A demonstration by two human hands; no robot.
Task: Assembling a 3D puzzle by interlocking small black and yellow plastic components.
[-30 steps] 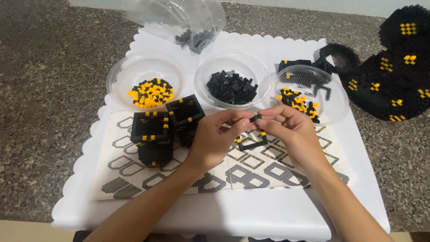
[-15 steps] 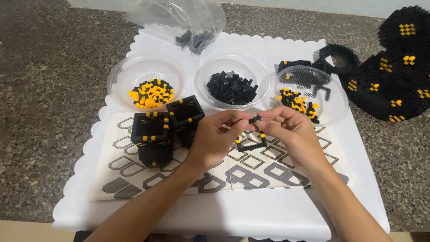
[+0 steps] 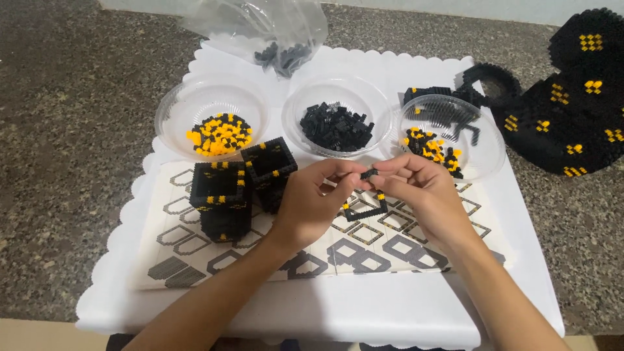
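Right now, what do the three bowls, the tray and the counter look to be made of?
Bowls: clear thin plastic, glossy; the tray shows through the walls and the rims glint. Tray: white, matte, scalloped edge; probably foam or cardboard, cannot tell which. Counter: speckled grey-brown stone, likely granite, low sheen.

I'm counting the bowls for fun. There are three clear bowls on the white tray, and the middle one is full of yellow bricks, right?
Not quite. The head view shows three clear bowls on the white tray, but the middle bowl holds only black bricks. The yellow ones, mixed with black, are in the left bowl and the right bowl.
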